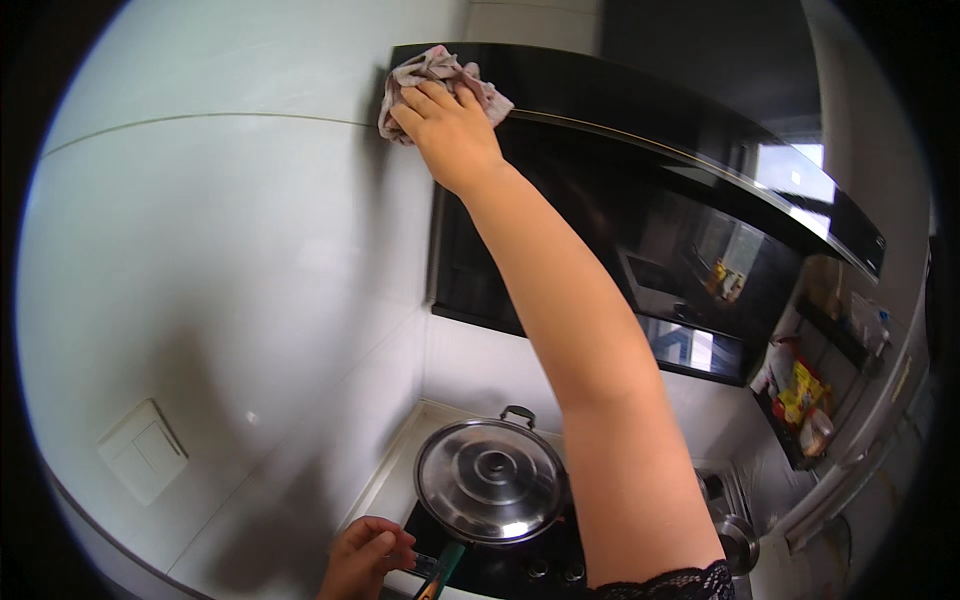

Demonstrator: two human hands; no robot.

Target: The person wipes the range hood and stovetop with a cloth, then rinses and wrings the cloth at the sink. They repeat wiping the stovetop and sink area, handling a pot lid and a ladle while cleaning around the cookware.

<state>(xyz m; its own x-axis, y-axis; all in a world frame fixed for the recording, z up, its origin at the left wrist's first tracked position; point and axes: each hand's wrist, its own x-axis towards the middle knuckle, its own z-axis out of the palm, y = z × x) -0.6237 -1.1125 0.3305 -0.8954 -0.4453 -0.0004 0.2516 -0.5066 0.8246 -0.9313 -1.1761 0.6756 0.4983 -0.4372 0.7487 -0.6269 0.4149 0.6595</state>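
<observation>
My right arm reaches up across the view, and my right hand [445, 130] presses a crumpled, pale pinkish-grey cloth [437, 68] against the left end of a black range hood [560, 75]. The cloth bunches out around the fingers and covers the hood's corner beside the white wall. Low in the view, my left hand [365, 557] hovers loosely half-curled, with nothing visible in it. It is nearest to the green handle [445, 565] of a pan, which sits on the stove under a shiny steel lid [490, 480].
A black cooktop [480, 570] lies below the hood. A white switch [143, 450] is on the left wall [230, 250]. At right, a shelf holds yellow and red packages [800, 390]. A steel vessel [738, 545] stands beyond my right elbow.
</observation>
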